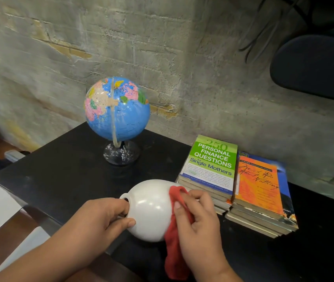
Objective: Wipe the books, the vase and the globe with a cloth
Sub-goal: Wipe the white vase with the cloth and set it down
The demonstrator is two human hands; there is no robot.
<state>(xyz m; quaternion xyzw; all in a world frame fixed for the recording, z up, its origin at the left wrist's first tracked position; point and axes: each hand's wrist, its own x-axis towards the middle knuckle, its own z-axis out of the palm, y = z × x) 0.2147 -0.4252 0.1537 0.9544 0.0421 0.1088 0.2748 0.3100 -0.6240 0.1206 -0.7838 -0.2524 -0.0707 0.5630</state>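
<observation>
Both hands work near the front edge of the table (pixel 60 169). The left hand (pixel 105 218) grips the neck of the vase (pixel 151 208), which lies tipped sideways with its mouth to the left; whether it rests on the table I cannot tell. The right hand (pixel 200 224) pinches the cloth (pixel 176 247) and presses it to the vase's belly. Glossy and rigid, the vase looks slippery and breakable, so the narrow neck seems the surest hold. The cloth is soft and limp. Count: one vase, one cloth, one globe (pixel 117 110) toward the back left corner, and books (pixel 243 190) in two stacks along the back edge, several each, exact number unclear.
</observation>
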